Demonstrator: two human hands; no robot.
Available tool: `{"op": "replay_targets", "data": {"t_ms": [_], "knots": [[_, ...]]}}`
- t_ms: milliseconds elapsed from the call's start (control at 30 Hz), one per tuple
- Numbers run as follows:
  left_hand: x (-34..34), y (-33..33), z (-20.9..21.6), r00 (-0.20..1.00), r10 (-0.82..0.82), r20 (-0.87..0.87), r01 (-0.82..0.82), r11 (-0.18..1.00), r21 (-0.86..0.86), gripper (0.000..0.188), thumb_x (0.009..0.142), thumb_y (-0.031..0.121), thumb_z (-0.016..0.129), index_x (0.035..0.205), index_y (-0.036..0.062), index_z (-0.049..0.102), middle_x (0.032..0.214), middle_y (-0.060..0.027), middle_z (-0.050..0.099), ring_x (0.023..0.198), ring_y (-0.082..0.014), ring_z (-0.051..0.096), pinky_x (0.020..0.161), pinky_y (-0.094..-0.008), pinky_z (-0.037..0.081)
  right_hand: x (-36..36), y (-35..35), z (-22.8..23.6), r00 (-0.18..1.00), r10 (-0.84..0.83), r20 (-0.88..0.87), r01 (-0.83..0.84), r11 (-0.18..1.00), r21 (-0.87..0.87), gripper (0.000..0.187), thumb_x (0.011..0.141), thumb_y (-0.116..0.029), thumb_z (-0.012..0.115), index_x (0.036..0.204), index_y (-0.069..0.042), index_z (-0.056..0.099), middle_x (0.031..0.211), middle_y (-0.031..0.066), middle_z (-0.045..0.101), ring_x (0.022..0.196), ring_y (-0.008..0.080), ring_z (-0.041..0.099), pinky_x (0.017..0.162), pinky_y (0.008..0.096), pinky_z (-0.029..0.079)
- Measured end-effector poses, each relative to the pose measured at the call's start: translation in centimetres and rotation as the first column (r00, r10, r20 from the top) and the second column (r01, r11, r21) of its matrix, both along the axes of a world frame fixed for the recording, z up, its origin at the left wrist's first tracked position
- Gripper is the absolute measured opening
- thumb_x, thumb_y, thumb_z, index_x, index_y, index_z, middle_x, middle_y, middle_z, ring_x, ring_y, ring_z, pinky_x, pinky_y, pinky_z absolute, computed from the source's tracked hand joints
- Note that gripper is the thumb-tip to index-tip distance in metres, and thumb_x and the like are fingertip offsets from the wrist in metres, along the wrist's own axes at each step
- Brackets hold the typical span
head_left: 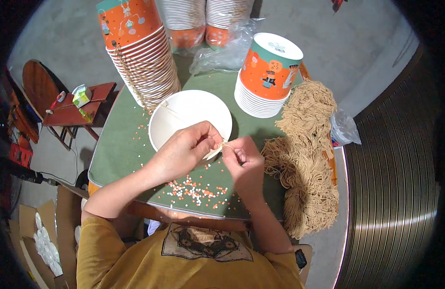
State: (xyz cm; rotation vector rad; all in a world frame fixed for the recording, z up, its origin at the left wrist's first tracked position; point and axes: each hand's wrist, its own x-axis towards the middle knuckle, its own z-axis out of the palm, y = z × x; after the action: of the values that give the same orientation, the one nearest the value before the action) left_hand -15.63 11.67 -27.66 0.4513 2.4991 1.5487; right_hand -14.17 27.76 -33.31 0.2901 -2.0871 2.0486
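A white paper tub [191, 108] stands in front of me with its open mouth facing up. A thin beige cord [170, 110] crosses its far left inner wall. My left hand [186, 147] is at the tub's near right rim, thumb and fingers pinched on the cord. Beside it, nearly touching, my right hand [242, 159] pinches a piece of the cord too; a short light strand shows between the two hands. Fingers hide most of the cord at the rim. Small orange and white paper dots [196, 191] lie scattered on the green cloth below my hands.
A tall stack of orange printed tubs [143, 58], with cords hanging down its side, leans at the back left. A shorter upside-down stack [268, 77] stands at the back right. Loose beige cord bundles [304, 159] cover the right edge. A clear plastic bag [222, 50] lies behind.
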Motion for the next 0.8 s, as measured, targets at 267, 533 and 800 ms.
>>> {"op": "replay_targets", "data": {"t_ms": [267,533,800], "knots": [[0.5,0.0,0.6,0.999,-0.051,0.002,0.051,0.999,-0.018,0.015,0.094,0.012,0.055,0.107,0.0034,0.057,0.088,0.0025,0.056,0.075,-0.0061,0.048,0.067,-0.0223,0.044,-0.1,0.1,0.3,0.994,0.047,0.1,-0.033,0.991,-0.133,0.009,0.086,-0.004,0.063,0.08,-0.005,0.056,0.066,-0.0075,0.05,0.058,-0.0001,0.041,0.051,0.018,0.032],[0.3,0.0,0.8,0.99,-0.089,-0.11,0.075,0.99,-0.122,0.017,0.09,0.008,0.058,0.106,0.0033,0.058,0.083,0.0011,0.052,0.073,-0.0083,0.048,0.066,-0.024,0.044,0.0,0.3,0.5,0.987,0.084,0.138,-0.066,0.989,-0.131,0.009,0.087,-0.006,0.062,0.08,-0.006,0.056,0.066,-0.0066,0.049,0.06,0.0007,0.041,0.053,0.0188,0.034],[0.6,0.0,1.0,0.958,-0.132,-0.256,0.093,0.983,-0.159,0.019,0.089,0.012,0.06,0.106,0.003,0.058,0.084,-0.0027,0.053,0.073,-0.012,0.051,0.067,-0.0269,0.045,-0.1,-0.1,-0.2,0.993,0.072,0.09,-0.058,0.987,-0.151,0.009,0.087,-0.006,0.062,0.08,-0.006,0.056,0.066,-0.0067,0.05,0.059,0.0004,0.042,0.052,0.0193,0.034]]}}
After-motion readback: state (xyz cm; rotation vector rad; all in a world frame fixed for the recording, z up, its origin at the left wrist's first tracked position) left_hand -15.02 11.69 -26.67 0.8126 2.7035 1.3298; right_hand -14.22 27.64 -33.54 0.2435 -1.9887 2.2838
